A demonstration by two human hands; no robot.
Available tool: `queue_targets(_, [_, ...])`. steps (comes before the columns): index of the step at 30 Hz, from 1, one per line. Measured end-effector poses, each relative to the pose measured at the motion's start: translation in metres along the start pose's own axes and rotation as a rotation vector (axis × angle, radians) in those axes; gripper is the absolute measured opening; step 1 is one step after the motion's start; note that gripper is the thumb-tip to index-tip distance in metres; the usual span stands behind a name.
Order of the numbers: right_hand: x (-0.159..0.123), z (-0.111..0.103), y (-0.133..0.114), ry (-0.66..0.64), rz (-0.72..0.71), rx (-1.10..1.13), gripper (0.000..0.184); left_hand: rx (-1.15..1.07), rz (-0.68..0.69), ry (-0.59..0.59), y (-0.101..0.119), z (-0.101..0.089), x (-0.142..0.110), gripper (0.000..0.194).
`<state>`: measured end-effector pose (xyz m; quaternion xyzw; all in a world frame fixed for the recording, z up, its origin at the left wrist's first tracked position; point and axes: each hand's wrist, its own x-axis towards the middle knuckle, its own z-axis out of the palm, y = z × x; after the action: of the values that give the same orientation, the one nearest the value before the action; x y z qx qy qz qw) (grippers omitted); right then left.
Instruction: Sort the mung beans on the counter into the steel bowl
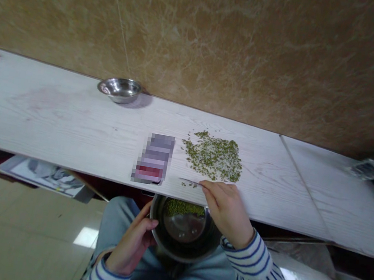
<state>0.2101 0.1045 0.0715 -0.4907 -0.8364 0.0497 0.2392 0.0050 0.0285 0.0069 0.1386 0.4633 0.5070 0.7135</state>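
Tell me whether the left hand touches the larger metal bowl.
Touching: the head view shows the left hand gripping the larger metal bowl by its left side.

Your setting: indoor room, home or shop, exact kind uncertain. Before you: narrow counter (49,124), white wood-grain, against a tan marbled wall (203,42). Beneath: printed papers (43,175). Around your feet: glossy floor tiles (32,224). Household signs: small steel bowl (120,89), loose green beans (215,156), metal pot (182,253) at your lap.

One pot (185,253), one bowl (119,98), one phone (155,156), one bean patch (215,157).
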Motion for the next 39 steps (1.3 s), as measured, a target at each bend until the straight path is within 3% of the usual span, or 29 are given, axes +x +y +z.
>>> queue_targets(15, [-0.031, -0.016, -0.019, -0.056, -0.067, 0.105, 0.020, 0.063, -0.033, 0.023, -0.009, -0.005, -0.007, 0.062])
queue_targets(22, [-0.039, -0.022, -0.007, 0.022, 0.009, 0.087, 0.019, 0.067, -0.023, 0.086, -0.017, -0.011, -0.011, 0.061])
queue_targets(27, [-0.043, -0.025, 0.004, 0.064, 0.059, 0.044, 0.021, 0.088, -0.012, 0.035, -0.017, -0.006, -0.010, 0.053])
queue_targets(32, [-0.048, -0.032, 0.021, 0.119, 0.166, -0.016, 0.024, 0.075, 0.012, 0.096, -0.014, 0.001, -0.008, 0.056])
queue_targets(39, [-0.051, -0.036, 0.044, 0.155, 0.258, -0.057, 0.025, 0.072, -0.017, 0.076, -0.022, 0.007, -0.003, 0.056])
